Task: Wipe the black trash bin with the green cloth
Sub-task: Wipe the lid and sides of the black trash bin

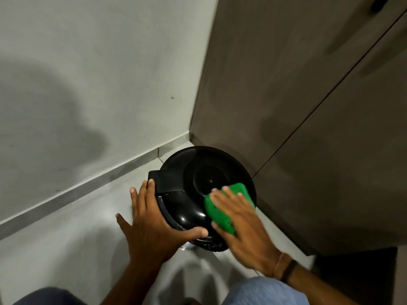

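**Caller:** While the black trash bin point(198, 186) sits down on the pale floor point(72, 234), tucked into the corner where the grey wall point(99, 73) meets the brown cabinet point(308, 128), both hands are on it. Where's that cloth?

**Spotter:** Green cloth point(224, 208) is flat on the near right side of the domed lid, pinned under the right hand point(244, 230). Fingers point(220, 197) are spread and pressed down over the cloth, not curled round it, so it's a flat-palm press rather than a clench. That hand looks a touch blurred.

**Caller:** And the other one?

**Spotter:** Left hand point(152, 219) is bracing the bin on its left side. Thumb lies across the front rim, palm against the side, one fingertip touching the raised hinge block at the lid's left edge. The remaining fingers fan out past the bin over the floor, so it's an open, steadying hold.

**Caller:** Anything else worth a call?

**Spotter:** Lid's glossy, with a round recess in the middle and highlights near the left hand. A dark band point(288, 270) shows on the right wrist. Blue denim knees point(264, 291) poke in along the bottom edge, and a skirting strip point(88, 186) runs along the base of the wall, just behind the bin.
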Demonstrator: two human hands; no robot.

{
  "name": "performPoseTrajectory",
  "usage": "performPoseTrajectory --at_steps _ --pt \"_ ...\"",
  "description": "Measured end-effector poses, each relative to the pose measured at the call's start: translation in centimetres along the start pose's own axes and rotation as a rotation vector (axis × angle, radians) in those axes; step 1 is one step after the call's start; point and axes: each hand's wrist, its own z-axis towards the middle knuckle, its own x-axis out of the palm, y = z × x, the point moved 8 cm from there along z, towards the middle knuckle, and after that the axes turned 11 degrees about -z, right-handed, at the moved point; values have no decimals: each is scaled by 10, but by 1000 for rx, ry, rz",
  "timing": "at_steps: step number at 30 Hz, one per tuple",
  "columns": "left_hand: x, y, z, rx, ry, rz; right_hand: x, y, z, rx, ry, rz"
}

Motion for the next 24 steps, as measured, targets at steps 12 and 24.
performPoseTrajectory --at_steps 12,24 --pt "1 -1 -1 -3 9 7 -5 -19 26 71 37 -17" --pt "3 5 2 -20 6 56 18 56 170 -176 104 -106"
